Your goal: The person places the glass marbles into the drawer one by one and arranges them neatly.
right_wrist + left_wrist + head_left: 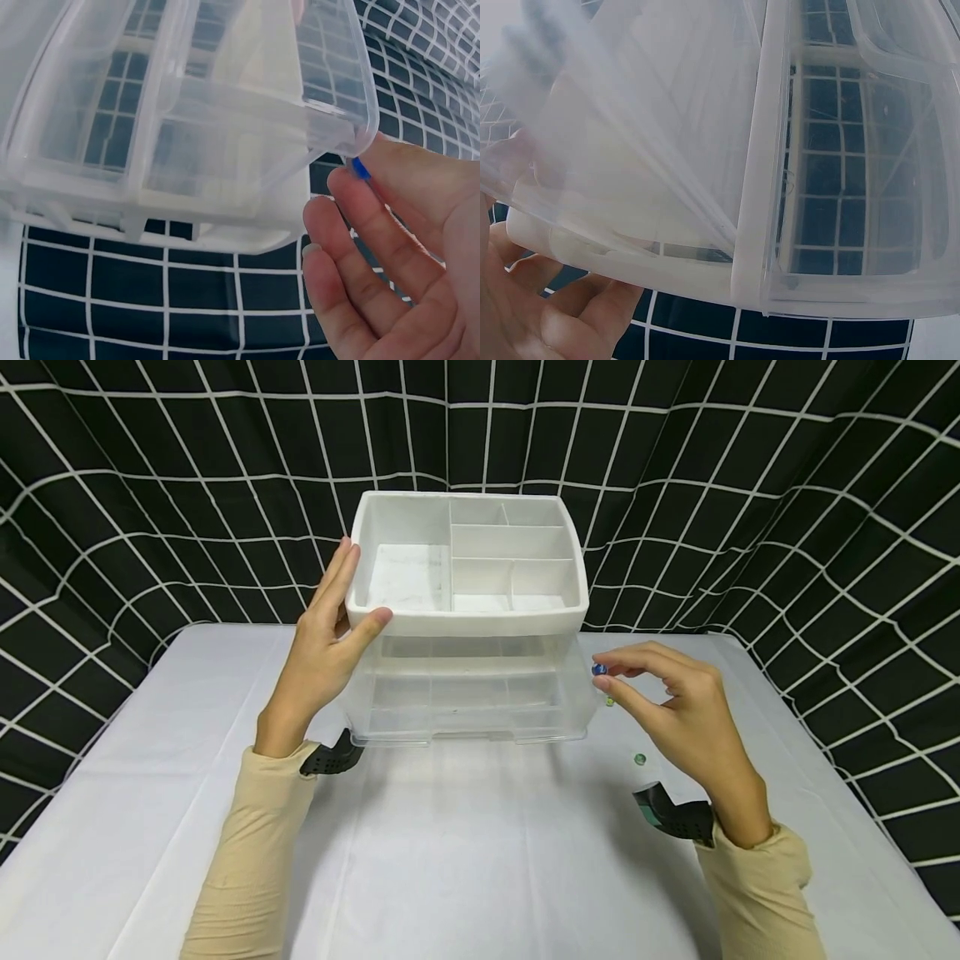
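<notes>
A drawer organizer (pixel 468 622) stands on the table, with a white divided tray on top and clear drawers below. My left hand (pixel 326 639) grips its upper left corner, thumb over the front rim and fingers along the side. In the left wrist view, the clear plastic (pixel 667 135) fills much of the picture beside the fingers. Beside the organizer's right side, my right hand (pixel 675 706) pinches a small shiny blue bead (pixel 599 669) between thumb and fingertips. The bead (pixel 361 168) is partly hidden by fingers in the right wrist view.
A green bead (pixel 640 759) lies on the white tablecloth (pixel 450 860) near the right hand. A yellow-green bead (pixel 610 702) sits closer to the organizer. Black cloth with a white grid (pixel 465 435) hangs behind and at both sides.
</notes>
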A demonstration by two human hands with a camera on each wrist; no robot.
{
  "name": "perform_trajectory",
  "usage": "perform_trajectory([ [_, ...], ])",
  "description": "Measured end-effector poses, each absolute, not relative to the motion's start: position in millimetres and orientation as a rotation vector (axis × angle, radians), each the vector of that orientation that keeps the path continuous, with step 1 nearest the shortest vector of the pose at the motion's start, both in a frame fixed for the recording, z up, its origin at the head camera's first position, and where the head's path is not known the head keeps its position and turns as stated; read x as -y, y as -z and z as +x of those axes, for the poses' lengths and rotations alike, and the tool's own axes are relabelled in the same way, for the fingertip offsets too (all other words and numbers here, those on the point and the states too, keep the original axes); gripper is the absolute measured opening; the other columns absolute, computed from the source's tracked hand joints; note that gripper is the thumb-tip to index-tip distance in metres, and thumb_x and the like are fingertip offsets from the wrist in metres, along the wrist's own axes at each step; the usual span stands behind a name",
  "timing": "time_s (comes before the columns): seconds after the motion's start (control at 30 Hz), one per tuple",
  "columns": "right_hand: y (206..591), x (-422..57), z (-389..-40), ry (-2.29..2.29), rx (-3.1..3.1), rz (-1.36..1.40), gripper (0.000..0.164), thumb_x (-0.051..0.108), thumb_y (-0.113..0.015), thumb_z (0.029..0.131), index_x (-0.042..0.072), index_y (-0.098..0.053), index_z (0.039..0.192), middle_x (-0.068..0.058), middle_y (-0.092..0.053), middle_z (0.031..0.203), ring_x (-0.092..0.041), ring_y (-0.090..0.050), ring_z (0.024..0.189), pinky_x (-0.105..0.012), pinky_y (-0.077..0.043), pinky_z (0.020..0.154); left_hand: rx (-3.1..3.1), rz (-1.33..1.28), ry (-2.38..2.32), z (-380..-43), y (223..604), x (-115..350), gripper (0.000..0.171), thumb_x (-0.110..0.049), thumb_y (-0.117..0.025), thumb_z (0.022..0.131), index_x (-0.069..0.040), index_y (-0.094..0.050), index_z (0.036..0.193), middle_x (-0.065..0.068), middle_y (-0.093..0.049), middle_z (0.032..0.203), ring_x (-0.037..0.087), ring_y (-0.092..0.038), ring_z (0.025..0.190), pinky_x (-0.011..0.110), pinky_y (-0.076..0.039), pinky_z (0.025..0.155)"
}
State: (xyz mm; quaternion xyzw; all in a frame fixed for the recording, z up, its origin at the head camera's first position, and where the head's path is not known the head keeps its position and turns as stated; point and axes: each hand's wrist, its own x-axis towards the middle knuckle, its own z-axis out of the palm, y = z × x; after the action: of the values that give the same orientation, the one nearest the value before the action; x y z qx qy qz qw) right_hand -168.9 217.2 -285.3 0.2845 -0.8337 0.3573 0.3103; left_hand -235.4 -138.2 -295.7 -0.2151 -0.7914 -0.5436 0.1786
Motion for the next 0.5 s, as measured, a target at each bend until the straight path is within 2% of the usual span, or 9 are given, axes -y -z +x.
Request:
perform_trajectory([
  [0.1,283,-215,-171,-0.932,2.188,0.799,0.029,-0.012,-0.079,0.074,0.002,-0.077,0.099,-0.008,-0.075,0.091,0.0,-0.061,0.086,-0.011,-0.046,0.08,2.24,-0.607,1.539,-236,296,138,0.07,-0.016,-0.061,0.099,-0.023,-0.023,0.158,-0.017,-0.012,0.166,0.019,-0.047,0.135,0.018,-0.043,0.106],
  [0.5,271,-198,-177,-0.888,2.25,0.905,0.026,-0.005,-0.08,0.077,0.005,-0.077,0.101,-0.003,-0.076,0.094,-0.003,-0.064,0.095,-0.01,-0.046,0.087,2.244,-0.606,1.532,-236,295,137,0.07,-0.016,-0.061,0.099,-0.022,-0.023,0.158,-0.016,-0.011,0.166,0.02,-0.046,0.137,0.021,-0.043,0.107],
])
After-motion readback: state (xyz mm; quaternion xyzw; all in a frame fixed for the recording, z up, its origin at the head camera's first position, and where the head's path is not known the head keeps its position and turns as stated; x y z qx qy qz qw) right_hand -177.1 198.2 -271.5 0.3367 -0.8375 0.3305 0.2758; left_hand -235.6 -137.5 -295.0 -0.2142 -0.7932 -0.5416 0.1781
